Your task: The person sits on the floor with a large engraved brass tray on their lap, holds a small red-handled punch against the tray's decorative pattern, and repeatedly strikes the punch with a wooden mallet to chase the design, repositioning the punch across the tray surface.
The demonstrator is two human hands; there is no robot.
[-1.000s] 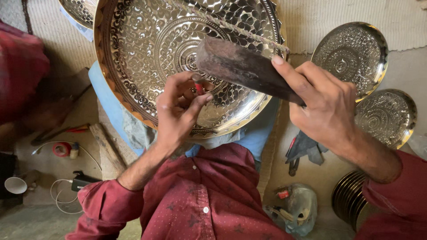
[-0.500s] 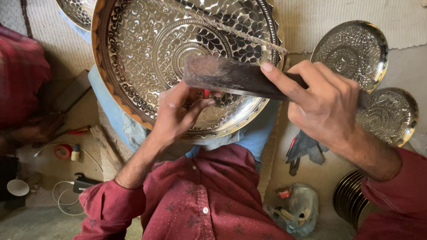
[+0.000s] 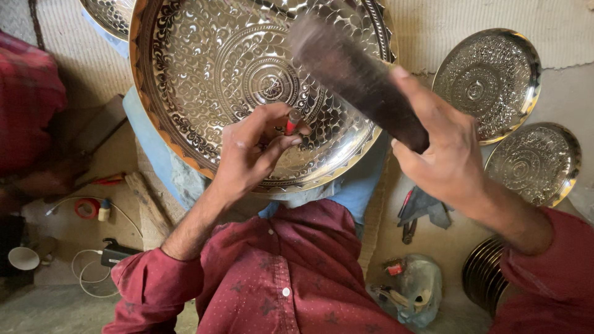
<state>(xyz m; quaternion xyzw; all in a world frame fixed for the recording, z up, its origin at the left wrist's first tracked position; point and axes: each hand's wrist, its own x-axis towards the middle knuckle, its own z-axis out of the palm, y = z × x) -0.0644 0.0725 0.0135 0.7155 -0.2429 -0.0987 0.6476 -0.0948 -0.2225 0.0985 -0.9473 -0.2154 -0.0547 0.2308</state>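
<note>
Head view, left hand: the left hand (image 3: 253, 154) has its fingertips pinched together on a small red-tipped punch (image 3: 291, 122), whose point stands on the patterned floor of the big embossed tray (image 3: 185, 80), just below the middle rosette.
Head view, right hand: the right hand (image 3: 442, 158) is clenched around the handle of a dark mallet (image 3: 352, 71), held up over the tray's right half and blurred.
Where the work lies: the tray is tilted across the person's lap, its lower rim resting on blue cloth (image 3: 148, 148) above the red shirt.
Risk, fingers: I'd judge the worst danger to be a blow landing off the punch head; the pinching fingers sit right beside it.
Risk, surface: a slanted punch could skid and scar the finished scales around it.
Risk, tray: it looks propped rather than fixed, so a hard hit near the rim could rock it.
Edges: the tray's raised rim lies close under the left wrist and near the right hand.
Room, right: two smaller plates (image 3: 486, 83) and a stack of dishes (image 3: 482, 278) crowd that side, near the right forearm.
Room, left: another person's red sleeve (image 3: 28, 111), loose tools and a white cup (image 3: 23, 258) lie well apart.
</note>
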